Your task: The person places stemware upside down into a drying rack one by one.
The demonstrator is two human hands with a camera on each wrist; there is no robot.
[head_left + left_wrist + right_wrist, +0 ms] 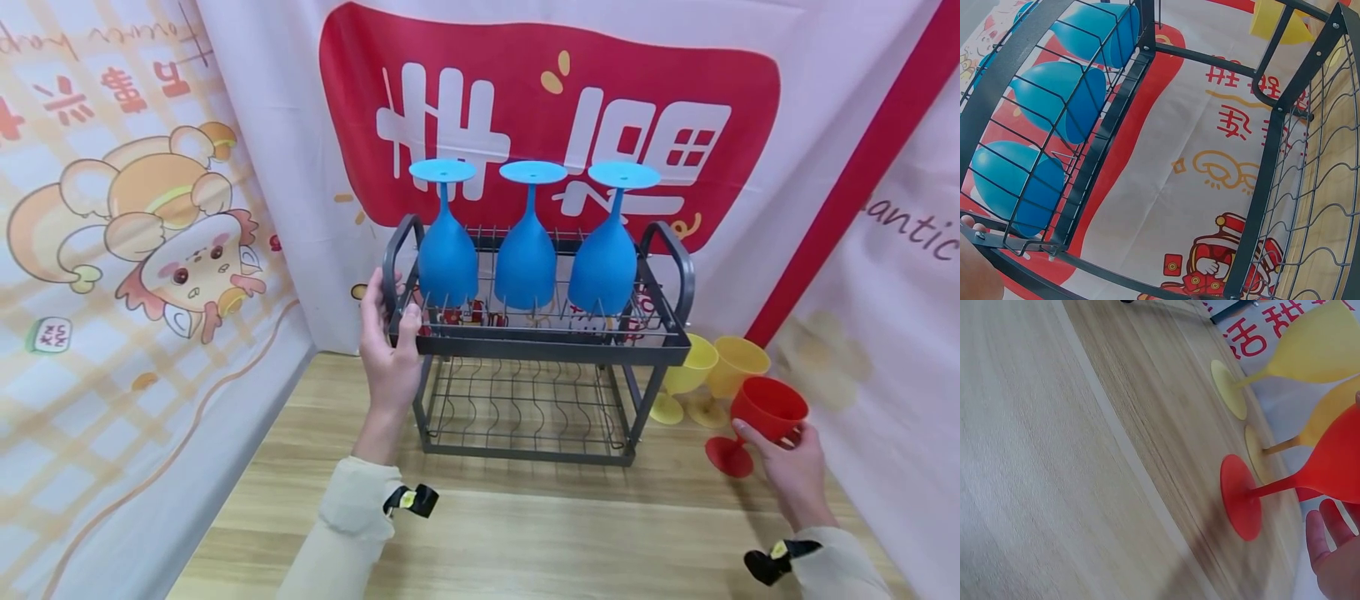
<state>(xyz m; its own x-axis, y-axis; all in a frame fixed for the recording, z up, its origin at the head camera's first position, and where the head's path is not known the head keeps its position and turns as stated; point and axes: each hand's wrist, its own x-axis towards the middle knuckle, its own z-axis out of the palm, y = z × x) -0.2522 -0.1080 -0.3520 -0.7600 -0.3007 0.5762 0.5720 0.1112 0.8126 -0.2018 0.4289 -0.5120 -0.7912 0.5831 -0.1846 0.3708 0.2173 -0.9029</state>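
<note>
A black two-tier wire rack (528,348) stands on the table, and three blue goblets (527,265) are upside down on its upper tier. My left hand (392,354) grips the left end of that tier, thumb in front and fingers by the side handle. At the right, my right hand (797,467) holds a red goblet (767,408) by its bowl, thumb on the near side. In the right wrist view the red goblet's foot (1241,497) is at the tabletop. Two yellow goblets, one paler (693,365) and one deeper (738,367), stand upright just behind it.
The rack's lower tier (525,404) has wavy wires. Behind the rack hangs a white cloth with a red printed panel (540,108). Printed cloths also enclose the left (150,333) and right sides. The wooden tabletop (525,533) extends in front.
</note>
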